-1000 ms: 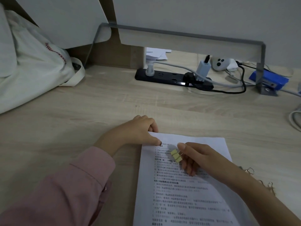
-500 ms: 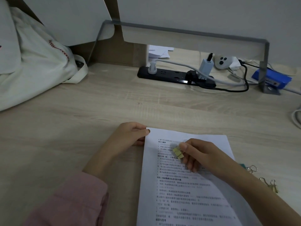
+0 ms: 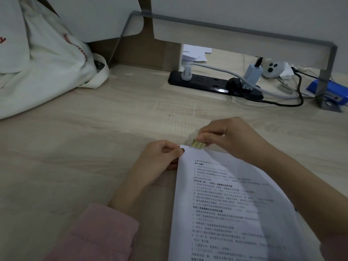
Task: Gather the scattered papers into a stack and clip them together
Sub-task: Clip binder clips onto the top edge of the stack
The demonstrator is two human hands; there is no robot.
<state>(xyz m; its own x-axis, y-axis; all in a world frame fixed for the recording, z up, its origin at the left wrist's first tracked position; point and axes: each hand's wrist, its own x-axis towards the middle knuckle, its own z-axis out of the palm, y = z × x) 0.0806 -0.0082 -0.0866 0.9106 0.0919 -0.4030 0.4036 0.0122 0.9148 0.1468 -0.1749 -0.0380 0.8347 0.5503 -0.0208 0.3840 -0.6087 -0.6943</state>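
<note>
A pink sleeve [image 3: 98, 234] filled the near left corner, and beside it the papers [image 3: 226, 213], printed with dark text, lay stacked on the desk [image 3: 94, 157] and ran off the bottom edge. The left hand [image 3: 160, 159] pinched the stack's far left corner, thumb on top and the other fingers curled at or under the edge. Just beyond, the right hand [image 3: 231, 136] reached across the top edge, its forearm lying over the right side of the sheets; its thumb and fingers were closed on a small yellow clip [image 3: 198, 144], which sat right at the papers' top edge close to the left thumb. Whether the clip's mouth had taken hold of the sheets could not be told. Farther back on the left a white bag [image 3: 43, 63] slumped on the desk, its strap looping toward the middle. At the far side a black power strip [image 3: 207, 83] carried several plugs with white and black cables, and a blue box [image 3: 331, 91] sat at the right behind a grey metal frame [image 3: 235, 30].
</note>
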